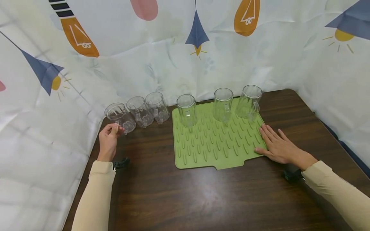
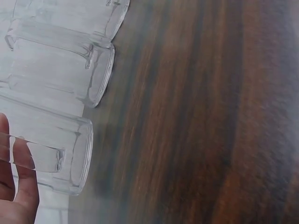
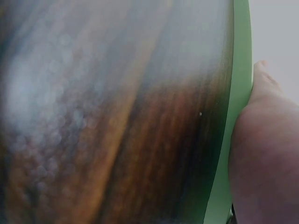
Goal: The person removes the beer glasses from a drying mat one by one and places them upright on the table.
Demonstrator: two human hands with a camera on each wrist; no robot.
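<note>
At the left end of a row, a clear glass mug (image 1: 126, 121) stands on the table, its handle pinched between the thumb and fingers of my left hand (image 1: 108, 141). In the left wrist view the fingers show around the handle (image 2: 42, 156) of that mug. My right hand (image 1: 278, 147) lies flat with straight fingers on the right edge of a green ribbed drying mat (image 1: 202, 157). On the mat stand three more glass mugs: one at the left (image 1: 187, 112), one in the middle (image 1: 222, 106) and one at the right corner (image 1: 248, 104).
Two further glass mugs, a near one (image 1: 141, 114) and another (image 1: 157, 109), stand between the held mug and the mat. The dark wooden table (image 1: 162, 199) reaches toward me. A printed white curtain (image 1: 138, 70) hangs behind and beside it.
</note>
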